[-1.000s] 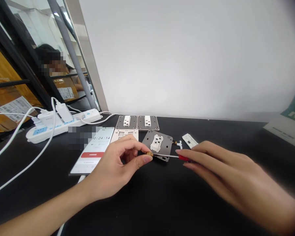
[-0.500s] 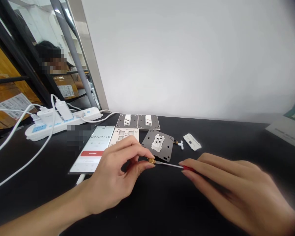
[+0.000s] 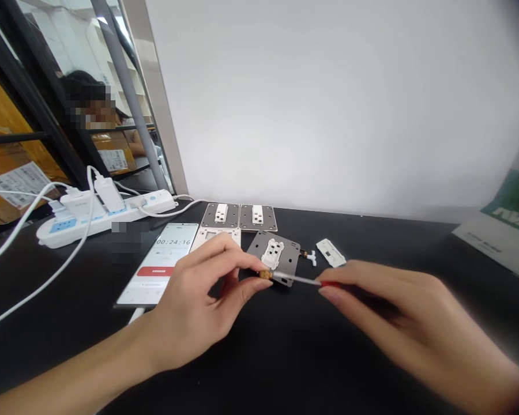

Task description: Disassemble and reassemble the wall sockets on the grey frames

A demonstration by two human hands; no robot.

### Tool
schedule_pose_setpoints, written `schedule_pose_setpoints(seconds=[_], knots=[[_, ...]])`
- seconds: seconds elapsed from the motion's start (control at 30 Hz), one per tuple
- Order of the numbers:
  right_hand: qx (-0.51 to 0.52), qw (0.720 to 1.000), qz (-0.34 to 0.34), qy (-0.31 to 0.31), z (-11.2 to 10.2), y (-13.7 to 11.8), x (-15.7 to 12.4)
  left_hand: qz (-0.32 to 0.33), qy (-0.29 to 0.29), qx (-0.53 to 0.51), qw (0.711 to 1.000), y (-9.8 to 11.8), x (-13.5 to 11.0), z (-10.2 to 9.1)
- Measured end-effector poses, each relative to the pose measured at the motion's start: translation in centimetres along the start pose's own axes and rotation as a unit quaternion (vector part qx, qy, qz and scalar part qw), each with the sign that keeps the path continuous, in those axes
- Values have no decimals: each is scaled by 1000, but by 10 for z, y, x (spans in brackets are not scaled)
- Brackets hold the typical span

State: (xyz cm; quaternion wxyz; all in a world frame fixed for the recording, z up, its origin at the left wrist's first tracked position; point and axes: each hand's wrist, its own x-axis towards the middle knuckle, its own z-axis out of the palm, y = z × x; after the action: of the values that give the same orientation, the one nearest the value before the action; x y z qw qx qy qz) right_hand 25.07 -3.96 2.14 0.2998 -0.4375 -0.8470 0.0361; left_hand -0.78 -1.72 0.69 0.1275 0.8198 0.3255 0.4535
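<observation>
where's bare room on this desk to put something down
The widest bare patch of black desk lies below the hands, between the left hand and right hand. Another runs from the white cover piece to the card. It's crowded around the brass fitting, red-handled screwdriver, grey socket plate, phone and power strip.

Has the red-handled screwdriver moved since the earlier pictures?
Yes, the screwdriver has shifted right: its red handle, in the right hand, now sits further from the white socket module on the grey metal plate.
</observation>
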Motion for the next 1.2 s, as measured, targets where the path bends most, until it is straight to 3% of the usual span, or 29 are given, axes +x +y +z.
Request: schedule_pose_setpoints(seconds=[0.13,0.23,0.3,0.43,0.57,0.77,0.83,0.9,0.93,1.0,1.1,1.2], knots=[[-140,984,76,83,-8,34,2,-83,0,-30,996,-2,1,1],[-254,947,195,29,-6,62,-2,-150,-13,-58,987,-3,2,0],[-279,934,224,-3,-3,72,-6,-185,-20,-70,980,-2,3,0],[-301,922,243,-35,5,73,-8,-261,-30,-118,958,3,6,-1],[-313,918,243,-37,9,71,-7,-363,-72,-229,900,4,9,-3],[-322,927,186,44,-4,60,-2,-419,-88,-350,833,4,9,-8],[-300,939,139,89,-7,39,6,-418,-98,-364,827,5,9,-8],[-201,973,23,115,-4,11,16,-410,-101,-375,825,6,9,-6],[-135,986,-44,93,-1,-3,22,-404,-103,-383,824,6,9,-4],[-48,992,-112,38,9,-25,32,-395,-105,-396,822,6,9,-1],[19,990,-140,30,23,-37,40,-398,-110,-403,817,4,7,3],[53,990,-126,46,29,-33,39,-404,-133,-400,812,3,6,4]])
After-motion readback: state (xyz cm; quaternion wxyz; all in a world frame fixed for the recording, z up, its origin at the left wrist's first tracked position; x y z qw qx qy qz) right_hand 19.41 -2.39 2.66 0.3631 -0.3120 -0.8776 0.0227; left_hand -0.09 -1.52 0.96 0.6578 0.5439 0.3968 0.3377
